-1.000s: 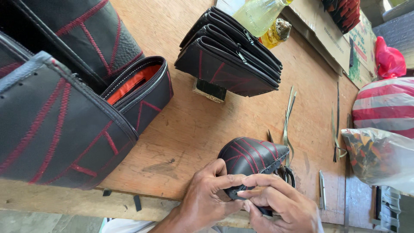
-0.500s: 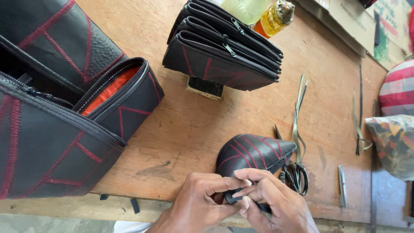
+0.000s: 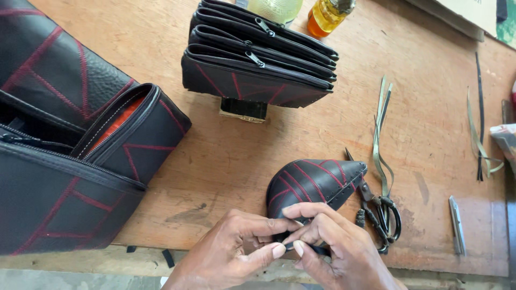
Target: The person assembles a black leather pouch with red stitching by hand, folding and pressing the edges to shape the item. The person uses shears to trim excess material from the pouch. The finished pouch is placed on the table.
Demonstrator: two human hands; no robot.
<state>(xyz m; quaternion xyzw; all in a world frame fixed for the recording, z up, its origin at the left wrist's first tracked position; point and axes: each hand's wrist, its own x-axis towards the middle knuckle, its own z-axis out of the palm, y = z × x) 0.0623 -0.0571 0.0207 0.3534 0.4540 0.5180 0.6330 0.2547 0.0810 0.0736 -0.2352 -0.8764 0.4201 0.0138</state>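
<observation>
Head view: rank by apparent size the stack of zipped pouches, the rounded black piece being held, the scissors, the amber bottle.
1. stack of zipped pouches
2. rounded black piece, partly hidden by both hands
3. scissors
4. amber bottle, cut off at the frame edge, so its rank is unsure

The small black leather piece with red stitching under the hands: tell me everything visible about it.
The small black leather piece with red stitching is rounded and tapers to a point on the side toward the black-handled scissors. Red stitched lines fan across its domed top, and a row of stitch holes runs along one edge. It lies on the wooden workbench near the front edge. The left hand and right hand pinch its near end, hiding that part.
</observation>
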